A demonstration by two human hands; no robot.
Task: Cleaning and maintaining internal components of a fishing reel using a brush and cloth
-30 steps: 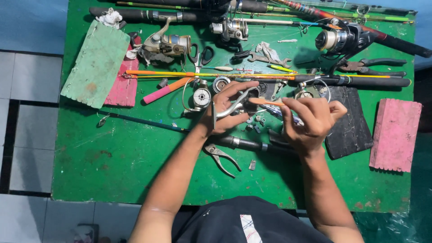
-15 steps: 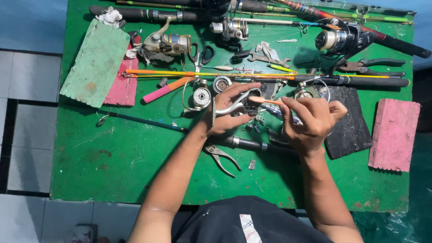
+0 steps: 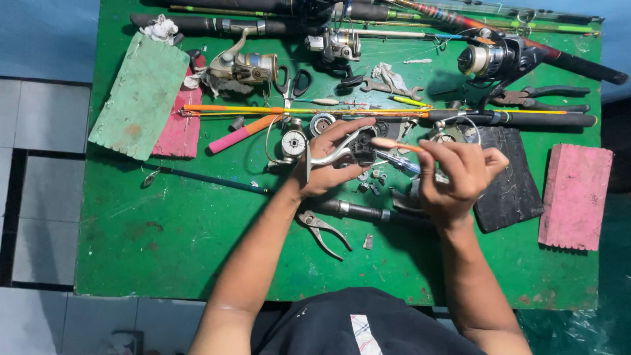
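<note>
My left hand (image 3: 327, 164) grips a dark fishing reel body (image 3: 360, 146) with a bent silver arm, held just above the green table (image 3: 164, 230). My right hand (image 3: 460, 174) is closed around a small thin tool with a pale tip (image 3: 394, 143) that points left at the reel body. A blue-handled screwdriver (image 3: 398, 162) lies under my right hand. Several small loose parts (image 3: 371, 181) lie between my hands.
Fishing rods (image 3: 407, 114) and several reels (image 3: 246, 66) crowd the table's far side. Open pliers (image 3: 322, 230) and a dark rod handle (image 3: 355, 210) lie near my wrists. A green foam block (image 3: 141, 95) sits far left, a pink block (image 3: 575, 197) far right, a black pad (image 3: 509, 177) beside it.
My right hand has shifted slightly, bringing the thin tool's tip closer to the reel body. My left hand keeps holding the reel in the same place.
</note>
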